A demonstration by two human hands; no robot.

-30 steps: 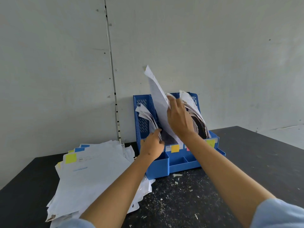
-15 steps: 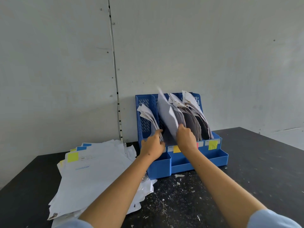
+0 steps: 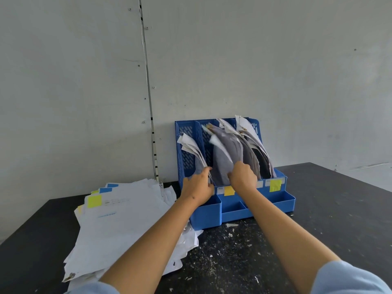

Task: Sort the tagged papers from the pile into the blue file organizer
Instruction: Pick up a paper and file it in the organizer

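Observation:
The blue file organizer (image 3: 282,200) stands against the wall with three upright slots full of papers. My left hand (image 3: 198,186) grips the lower edge of the papers in the left slot (image 3: 191,147). My right hand (image 3: 242,177) holds the bottom of the grey-looking sheets in the middle slot (image 3: 227,153), fingers curled round them. A pile of tagged papers (image 3: 118,221) lies flat on the table at the left, with a yellow tag (image 3: 94,201) on top and blue tags (image 3: 106,189) at its far edge. Yellow labels (image 3: 275,185) mark the organizer's front.
The black table (image 3: 328,219) is strewn with small white paper scraps in front of the organizer. A grey wall stands right behind, with a thin metal strip (image 3: 148,92) running down it. The organizer's low front trays (image 3: 231,206) hold nothing visible.
The sheet my right hand held high has gone down into the middle slot. My right hand dropped from the top of the papers to their base. My left hand stayed put.

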